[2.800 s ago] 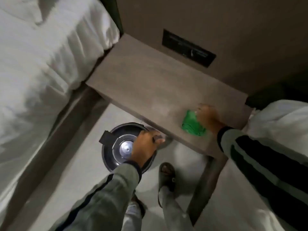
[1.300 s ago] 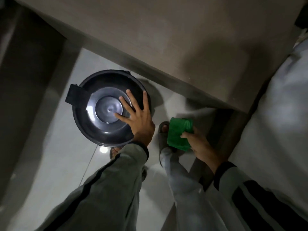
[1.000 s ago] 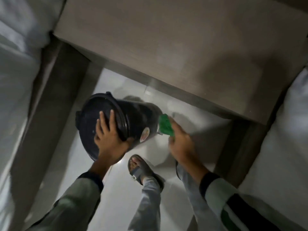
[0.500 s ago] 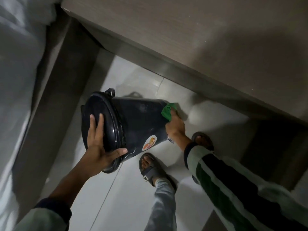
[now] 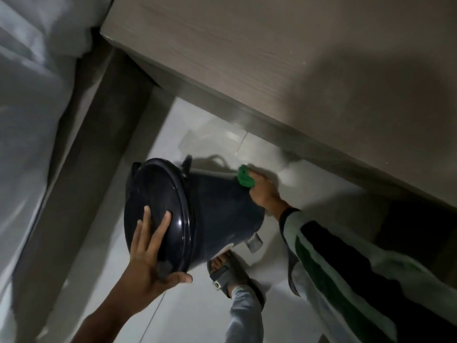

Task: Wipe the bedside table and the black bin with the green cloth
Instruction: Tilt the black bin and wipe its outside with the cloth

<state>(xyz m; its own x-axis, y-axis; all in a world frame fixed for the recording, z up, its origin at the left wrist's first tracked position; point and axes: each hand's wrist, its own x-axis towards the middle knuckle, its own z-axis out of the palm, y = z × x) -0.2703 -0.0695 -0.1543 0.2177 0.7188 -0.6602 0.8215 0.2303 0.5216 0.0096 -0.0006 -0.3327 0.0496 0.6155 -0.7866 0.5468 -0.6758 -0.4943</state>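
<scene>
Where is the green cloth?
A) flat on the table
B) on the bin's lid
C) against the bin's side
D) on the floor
C: the right hand holds the cloth against the side of the tilted bin, while the left hand rests on the lid.

Glossy black plastic bin; soft green cloth against it; above, matt wood-grain bedside table; below, smooth glossy floor tiles.

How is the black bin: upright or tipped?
Tipped: the black bin leans sideways, left hand on its lid, right hand pressing green cloth against its side.
</scene>
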